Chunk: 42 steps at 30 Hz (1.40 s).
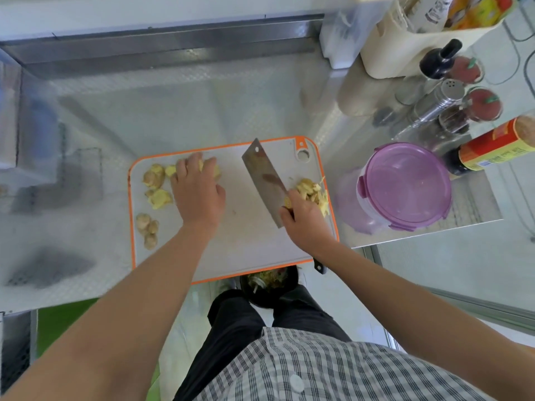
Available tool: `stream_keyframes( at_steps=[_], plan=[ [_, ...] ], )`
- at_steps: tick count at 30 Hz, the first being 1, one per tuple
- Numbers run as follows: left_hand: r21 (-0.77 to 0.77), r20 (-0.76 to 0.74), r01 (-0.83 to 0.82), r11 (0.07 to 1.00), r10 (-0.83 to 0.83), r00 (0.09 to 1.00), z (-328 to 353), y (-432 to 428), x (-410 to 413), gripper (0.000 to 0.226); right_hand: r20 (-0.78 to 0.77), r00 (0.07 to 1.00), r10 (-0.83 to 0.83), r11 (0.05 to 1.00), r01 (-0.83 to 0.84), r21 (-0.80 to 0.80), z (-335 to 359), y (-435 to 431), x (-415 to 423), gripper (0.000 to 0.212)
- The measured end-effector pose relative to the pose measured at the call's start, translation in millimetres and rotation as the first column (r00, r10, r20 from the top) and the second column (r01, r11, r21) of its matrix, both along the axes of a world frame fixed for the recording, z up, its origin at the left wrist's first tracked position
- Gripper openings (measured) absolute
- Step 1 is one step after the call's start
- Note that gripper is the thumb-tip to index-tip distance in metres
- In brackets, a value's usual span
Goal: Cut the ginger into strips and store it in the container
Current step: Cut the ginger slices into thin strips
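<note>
Seen from above, a dimpled stainless steel counter [173,111] has bare room beyond a white plastic cutting board with an orange rim [249,235], which lies at the counter's near edge. Just right of the board stands a round clear plastic container with a purple clip-on lid [405,183], closed. A broad steel cleaver [260,169] slants over the board's bare middle, its flat face showing; whether its edge touches the board cannot be told. The right hand [304,221] is wrapped round the cleaver's handle, hiding all but its dark end. The left hand [197,195] curls over a yellow ginger chunk [215,169] at the board's far edge, holding it down. More knobbly unpeeled ginger pieces [153,176] lie along the board's left side, and a small heap of cut ginger strips [311,189] sits by its right rim, beside the right hand. A dark bottle with a red and yellow label [492,146] lies behind the container; its print is too blurred to read
</note>
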<state>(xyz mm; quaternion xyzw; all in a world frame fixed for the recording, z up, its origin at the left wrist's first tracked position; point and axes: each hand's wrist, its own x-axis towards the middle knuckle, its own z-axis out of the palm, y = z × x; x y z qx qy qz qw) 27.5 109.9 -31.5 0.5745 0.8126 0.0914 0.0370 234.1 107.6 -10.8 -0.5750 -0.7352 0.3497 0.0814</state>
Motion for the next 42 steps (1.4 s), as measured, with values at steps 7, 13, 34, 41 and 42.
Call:
stream_keyframes(
  at_steps=[7, 13, 34, 41, 42],
  plan=[
    [-0.216, -0.192, 0.282, 0.935, -0.324, 0.926, 0.7, 36.3, -29.6, 0.030, -0.018, 0.998, -0.058, 0.994, 0.056, -0.095, -7.5, 11.6, 0.0, 0.014],
    [-0.188, -0.156, 0.366, 0.911, -0.396, 0.905, -0.2, 44.3, -31.2, 0.031, -0.039, 0.996, -0.077, 0.992, 0.073, -0.104, -11.5, 13.7, -0.4, 0.014],
    [-0.214, 0.383, 0.201, 0.956, -0.107, 0.917, -7.2, -31.1, -0.4, 0.040, -0.035, 0.999, -0.023, 0.982, 0.016, -0.186, -2.2, 9.3, -23.7, 0.017],
    [-0.154, 0.378, 0.179, 0.972, -0.109, 0.919, -6.8, -38.3, -9.1, 0.043, -0.042, 0.998, -0.050, 0.988, 0.043, -0.148, -1.5, 7.0, -34.3, 0.017],
    [-0.154, 0.386, 0.177, 0.972, -0.106, 0.916, -6.5, -38.5, -8.1, 0.041, -0.034, 0.999, -0.037, 0.989, 0.032, -0.143, -1.0, 7.0, -35.1, 0.017]
  ],
)
